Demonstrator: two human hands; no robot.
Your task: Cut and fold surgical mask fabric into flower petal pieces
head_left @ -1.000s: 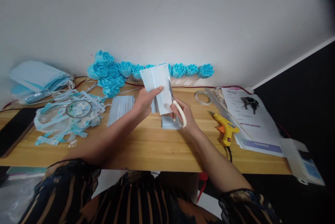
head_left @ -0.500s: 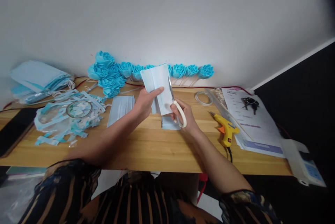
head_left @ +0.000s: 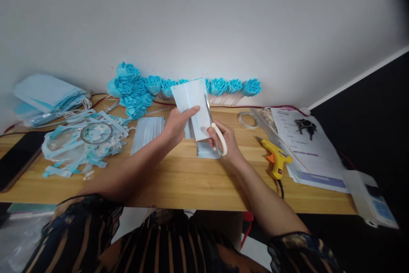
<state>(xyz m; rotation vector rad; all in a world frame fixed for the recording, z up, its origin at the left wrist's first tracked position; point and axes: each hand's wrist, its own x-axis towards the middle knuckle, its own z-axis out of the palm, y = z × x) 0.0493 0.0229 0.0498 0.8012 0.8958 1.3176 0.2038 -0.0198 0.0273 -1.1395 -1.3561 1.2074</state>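
Note:
My left hand (head_left: 178,125) grips a pale blue face mask sheet (head_left: 194,94), thumb on top, held above the table; it looks folded or layered. In my right hand (head_left: 227,141) is a pair of white-handled scissors (head_left: 220,139), its blades lying along the sheet's right edge. Whether the blades are closed on the material I cannot tell. Below my hands a small pale blue piece (head_left: 207,150) lies on the wood. A stack of blue mask sheets (head_left: 147,132) rests left of my left hand, partly hidden by my forearm.
Blue flowers (head_left: 219,87) line the wall. To the left are stacked masks (head_left: 47,92), cut strips with a tape roll (head_left: 96,133) and a phone (head_left: 24,158). On the right lie a yellow glue gun (head_left: 277,160), a clear tape roll (head_left: 249,120), papers (head_left: 306,153) and keys (head_left: 305,126).
Almost nothing differs. The scissors and my right hand have shifted very slightly left; my left hand keeps its hold on the sheet.

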